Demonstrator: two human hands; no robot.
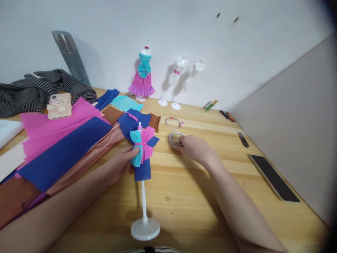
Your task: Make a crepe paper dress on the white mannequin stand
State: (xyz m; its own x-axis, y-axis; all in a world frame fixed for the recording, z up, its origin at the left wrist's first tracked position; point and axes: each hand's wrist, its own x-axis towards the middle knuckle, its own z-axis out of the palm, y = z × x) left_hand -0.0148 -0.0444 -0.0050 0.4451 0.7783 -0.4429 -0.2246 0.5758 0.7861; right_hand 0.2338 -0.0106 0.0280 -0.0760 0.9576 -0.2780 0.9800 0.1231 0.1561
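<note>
A miniature dress form on a white stand [145,229] stands upright before me, dressed in dark blue paper [143,171]. Across its body sits a gathered turquoise and pink crepe paper bow [147,144], tied with a narrow pink band. My left hand [122,163] is closed on the form from the left, its thumb against the turquoise half; its other fingers are mostly hidden behind. To the right, my right hand [193,147] has its fingers closed at the edge of a pale ring-shaped roll of tape [173,139] on the table.
Crepe paper sheets [71,151], a phone in a bear-pattern case [60,106] and striped cloth [21,93] cover the left. Along the wall stand a dressed form [142,82] and two bare ones [172,80]. A bracelet-like ring [172,122], cutter [243,139] and dark-screened phone [273,177] lie rightward.
</note>
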